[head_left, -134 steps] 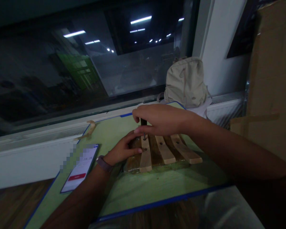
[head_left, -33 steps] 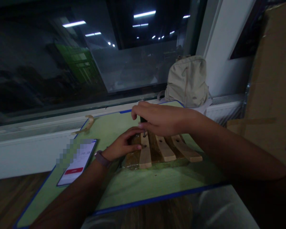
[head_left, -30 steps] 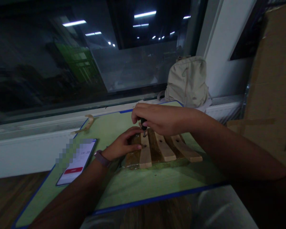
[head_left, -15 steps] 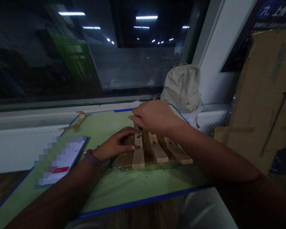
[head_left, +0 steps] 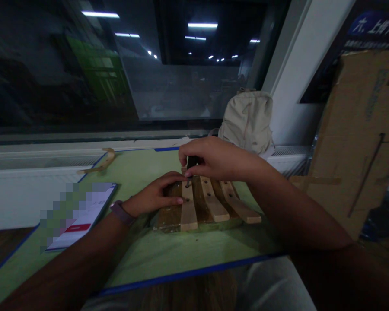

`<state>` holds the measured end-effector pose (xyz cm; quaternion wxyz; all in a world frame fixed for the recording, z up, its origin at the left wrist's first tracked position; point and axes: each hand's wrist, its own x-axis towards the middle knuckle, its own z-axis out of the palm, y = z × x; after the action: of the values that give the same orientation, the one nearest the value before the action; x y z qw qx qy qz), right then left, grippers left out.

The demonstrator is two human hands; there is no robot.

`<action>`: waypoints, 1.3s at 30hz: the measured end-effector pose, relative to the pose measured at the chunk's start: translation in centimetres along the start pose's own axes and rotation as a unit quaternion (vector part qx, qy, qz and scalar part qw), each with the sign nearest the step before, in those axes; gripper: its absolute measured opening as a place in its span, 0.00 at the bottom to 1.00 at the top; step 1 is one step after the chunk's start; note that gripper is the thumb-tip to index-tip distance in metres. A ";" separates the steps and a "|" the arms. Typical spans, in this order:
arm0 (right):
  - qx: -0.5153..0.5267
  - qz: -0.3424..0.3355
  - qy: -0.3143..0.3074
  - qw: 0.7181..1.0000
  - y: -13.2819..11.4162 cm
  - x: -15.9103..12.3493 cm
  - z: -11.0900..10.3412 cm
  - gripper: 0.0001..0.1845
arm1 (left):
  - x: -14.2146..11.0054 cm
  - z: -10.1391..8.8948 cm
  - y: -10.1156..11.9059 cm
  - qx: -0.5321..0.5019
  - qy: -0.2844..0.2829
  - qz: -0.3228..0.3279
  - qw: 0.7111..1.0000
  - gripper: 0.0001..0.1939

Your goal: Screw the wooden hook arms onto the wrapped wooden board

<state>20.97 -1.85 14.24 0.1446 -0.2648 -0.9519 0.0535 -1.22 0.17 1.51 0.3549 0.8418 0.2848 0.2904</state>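
Dark-handled screwdriver point(head_left: 192, 161) is under the right hand point(head_left: 214, 159), gripped between thumb and fingers; shaft tilted slightly, tip at the far hole of the wooden slat point(head_left: 188, 214) just right of the left hand point(head_left: 154, 196). Left hand spread, not clenched: thumb tip at the slat's edge, index fingertip right by the shaft. Whether a screw sits in the hole: can't tell.

Risks, my read: off-axis push could make the tip slip out and catch that index finger. Light left-hand hold could let the slat twist or the brown board point(head_left: 170, 216) slide.

Two more holed slats, a middle slat point(head_left: 218, 209) and an outer slat point(head_left: 244, 210), lie on the board below the right hand. All on a green, blue-edged table point(head_left: 139, 259). Phone point(head_left: 97, 207) left of the left hand; curved wooden piece point(head_left: 106, 160) beyond it. Past the right hand: backpack point(head_left: 246, 121), dark window point(head_left: 188, 95). Cardboard point(head_left: 350, 129) to its right. Dim room.
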 end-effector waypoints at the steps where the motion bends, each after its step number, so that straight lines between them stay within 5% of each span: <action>1: -0.027 0.029 0.010 0.999 -0.1 0.2 0.2 0.02 | 0.0 0.0 0.0 0.003 -0.002 0.000 1.000 0.27; 6: -0.137 0.123 0.029 0.982 -1.0 0.6 0.9 0.14 | -0.1 0.0 -0.1 0.020 -0.013 -0.009 1.000 0.27; 11: -0.021 -0.016 0.003 1.000 -0.8 -0.2 0.6 0.10 | 0.0 0.0 -0.2 0.007 -0.016 -0.009 1.000 0.28; 14: 0.006 -0.031 0.040 0.999 -0.3 0.0 0.8 0.14 | 0.0 0.0 -0.2 0.005 -0.024 -0.002 1.000 0.26; 19: -0.054 0.041 0.070 0.995 0.0 0.8 1.6 0.07 | 0.1 -0.1 -0.2 0.024 -0.024 0.005 0.999 0.28; 25: -0.180 0.138 0.048 0.973 -0.7 0.8 1.3 0.17 | 0.2 -0.1 -0.4 0.020 -0.033 0.023 0.999 0.28; 33: -0.003 -0.039 0.024 0.999 -0.5 -0.1 1.0 0.12 | 0.2 0.0 -0.5 0.013 -0.020 0.036 0.999 0.28; 36: -0.060 0.011 0.035 0.998 -0.5 0.5 1.3 0.03 | 0.2 0.0 -0.5 0.015 -0.015 0.039 0.999 0.28; 39: -0.121 0.094 0.061 0.986 -0.6 1.1 1.8 0.10 | 0.2 0.0 -0.4 0.015 -0.015 0.036 0.999 0.28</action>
<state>19.22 -1.78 12.89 0.1638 -0.3711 -0.9117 -0.0651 -1.19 0.48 1.24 0.3357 0.8611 0.2534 0.2857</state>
